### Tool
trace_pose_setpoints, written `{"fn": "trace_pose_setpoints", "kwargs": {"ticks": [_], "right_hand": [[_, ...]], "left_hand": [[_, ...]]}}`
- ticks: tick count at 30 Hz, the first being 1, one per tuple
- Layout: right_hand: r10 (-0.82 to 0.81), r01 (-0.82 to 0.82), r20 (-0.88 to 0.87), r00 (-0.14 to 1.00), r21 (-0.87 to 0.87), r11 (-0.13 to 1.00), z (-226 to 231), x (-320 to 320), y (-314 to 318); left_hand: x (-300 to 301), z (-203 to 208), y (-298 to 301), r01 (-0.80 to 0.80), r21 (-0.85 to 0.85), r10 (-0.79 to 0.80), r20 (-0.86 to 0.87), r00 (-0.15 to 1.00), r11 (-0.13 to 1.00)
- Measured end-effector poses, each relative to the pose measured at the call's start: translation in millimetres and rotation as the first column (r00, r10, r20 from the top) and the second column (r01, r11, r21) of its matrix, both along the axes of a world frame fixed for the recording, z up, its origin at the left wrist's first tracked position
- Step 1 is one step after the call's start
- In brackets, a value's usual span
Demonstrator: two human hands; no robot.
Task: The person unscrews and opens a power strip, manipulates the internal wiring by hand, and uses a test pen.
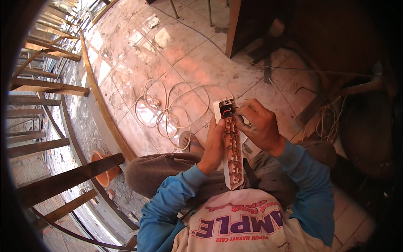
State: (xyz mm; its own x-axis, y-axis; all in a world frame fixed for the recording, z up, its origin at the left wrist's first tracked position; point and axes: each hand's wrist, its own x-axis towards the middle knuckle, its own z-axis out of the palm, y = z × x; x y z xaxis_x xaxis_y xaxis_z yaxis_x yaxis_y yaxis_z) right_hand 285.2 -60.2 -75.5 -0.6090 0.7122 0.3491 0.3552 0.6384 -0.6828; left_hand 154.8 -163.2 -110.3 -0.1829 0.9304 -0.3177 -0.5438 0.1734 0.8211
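Above the tiled floor [184, 50], before a pale shirt [210, 241] (purple and red lettering, upside down), an opened power strip [234, 157] sits in the curled left hand [214, 145], the right hand [260, 126] nearly pinched beside its red wire [227, 111], any hold unclear.

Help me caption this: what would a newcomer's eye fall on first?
Probably the long white plastic power strip, opened on copper-coloured metal, near the centre in the grip of the left hand, with the right hand at its far end. Beyond it lies a loosely looped off-white cable on the pale tiled floor. At lower left, a dark brown wooden beam partly hides a round orange pot.
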Motion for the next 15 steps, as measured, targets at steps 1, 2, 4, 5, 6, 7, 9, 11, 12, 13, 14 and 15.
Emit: {"fn": "trace_pose_setpoints", "kwargs": {"ticks": [1, 2, 4, 5, 6, 7, 9, 11, 12, 13, 14, 15], "right_hand": [[-0.001, 0.001, 0.002, 1.000, 0.028, 1.000, 0.5, -0.3, -0.2], [-0.005, 0.005, -0.005, 1.000, 0.032, 0.999, 0.0, -0.8, 0.0], [-0.010, 0.011, -0.020, 1.000, 0.039, 0.999, -2.4, -1.4, 0.8], [-0.016, 0.016, -0.026, 1.000, 0.024, 1.000, -2.3, -1.3, 1.2], [-0.018, 0.018, -0.033, 0.999, 0.009, 1.000, -1.9, -1.7, 1.6], [-0.020, 0.020, -0.039, 0.999, -0.006, 1.000, -1.5, -1.6, 1.9], [-0.014, 0.014, -0.031, 0.999, -0.017, 1.000, -0.9, -0.5, 2.1], [-0.010, 0.010, -0.034, 0.999, -0.014, 1.000, -1.7, 0.4, 2.3], [-0.010, 0.010, -0.041, 0.999, -0.006, 1.000, -3.4, 0.4, 2.2], [-0.010, 0.010, -0.047, 0.999, 0.002, 1.000, -4.8, 0.5, 2.1], [-0.010, 0.009, -0.045, 0.999, -0.008, 1.000, -5.6, 0.8, 2.1], [-0.009, 0.008, -0.042, 0.999, -0.018, 1.000, -6.1, 0.8, 2.3]], "left_hand": [[0.8, 2.6, 0.7, -0.003, 0.007, 0.004, -0.067, 0.998, 1.000], [1.5, 5.6, 1.5, -0.006, 0.015, 0.008, -0.133, 0.991, 1.000], [4.1, 14.2, 2.2, -0.010, 0.012, 0.012, -0.134, 0.991, 1.000], [4.9, 16.4, 2.6, -0.013, 0.011, 0.014, -0.135, 0.991, 1.000], [4.9, 16.5, 2.6, -0.008, 0.012, 0.009, -0.114, 0.993, 1.000], [4.5, 16.4, 2.6, -0.004, 0.013, 0.005, -0.092, 0.996, 1.000], [4.0, 16.8, 2.4, 0.007, 0.012, -0.006, -0.072, 0.997, 1.000], [3.7, 17.4, 2.3, 0.019, 0.008, -0.018, -0.073, 0.997, 1.000], [3.4, 14.9, 2.0, 0.022, 0.015, -0.019, -0.159, 0.987, 1.000], [2.7, 10.2, 1.9, 0.025, 0.023, -0.019, -0.245, 0.969, 0.999], [2.3, 7.7, 2.0, 0.029, 0.031, -0.017, -0.329, 0.944, 0.999], [2.4, 8.6, 2.7, 0.030, 0.050, -0.012, -0.338, 0.941, 0.998]]}}
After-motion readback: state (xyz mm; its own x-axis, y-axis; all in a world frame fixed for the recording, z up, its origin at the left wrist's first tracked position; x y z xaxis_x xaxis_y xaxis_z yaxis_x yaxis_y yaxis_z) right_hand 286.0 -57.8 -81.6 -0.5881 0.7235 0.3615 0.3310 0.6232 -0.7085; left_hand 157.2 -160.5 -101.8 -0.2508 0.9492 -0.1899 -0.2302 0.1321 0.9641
